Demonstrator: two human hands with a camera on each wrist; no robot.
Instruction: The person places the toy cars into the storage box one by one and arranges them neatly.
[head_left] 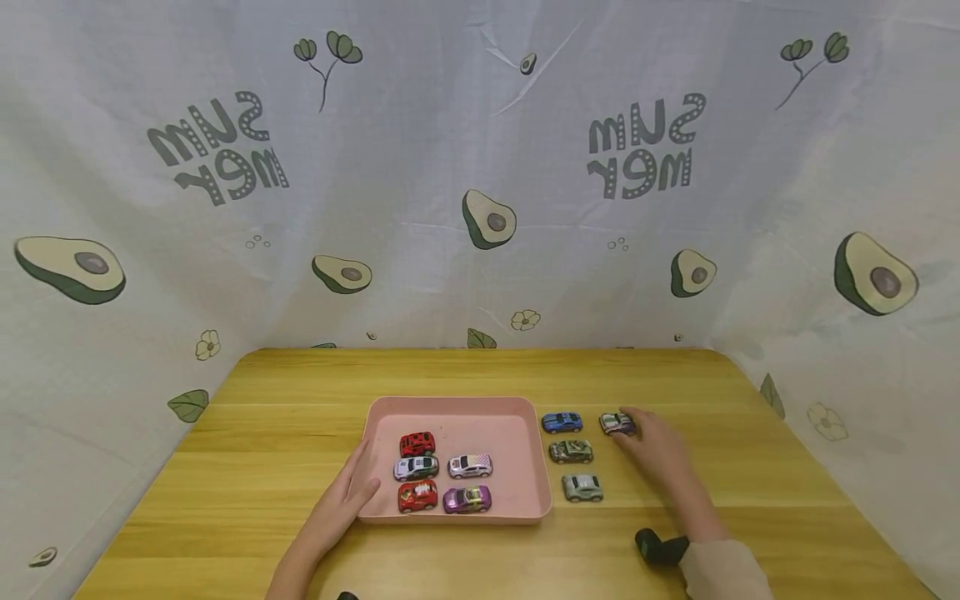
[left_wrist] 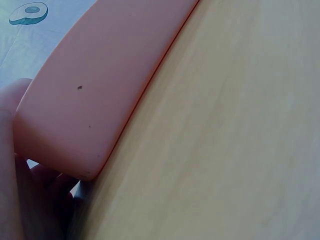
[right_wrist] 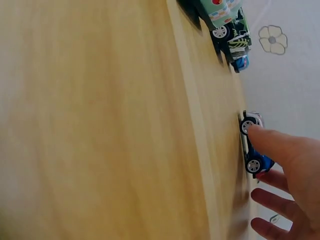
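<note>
On the right of the table, my right hand (head_left: pixel 660 450) pinches a small white toy car (head_left: pixel 617 423) with dark and coloured markings. In the right wrist view its thumb lies on the side of the car (right_wrist: pixel 253 145), which has blue at one end; the other fingers are spread. My left hand (head_left: pixel 341 500) holds the pink tray (head_left: pixel 517 500) at its left side, thumb at the front-left corner, fingers along the wall. Inside the tray sit several toy cars: two red, a white-and-green one (head_left: pixel 416 468), a white one (head_left: pixel 470 466) and a purple one (head_left: pixel 467 499).
Between tray and right hand stand a blue toy car (head_left: pixel 562 422), a camouflage-patterned one (head_left: pixel 571 452) and a pale grey-green one (head_left: pixel 582 487) in a column. The wooden table (head_left: pixel 225 467) ends at a white curtain (head_left: pixel 420 167) printed with avocados.
</note>
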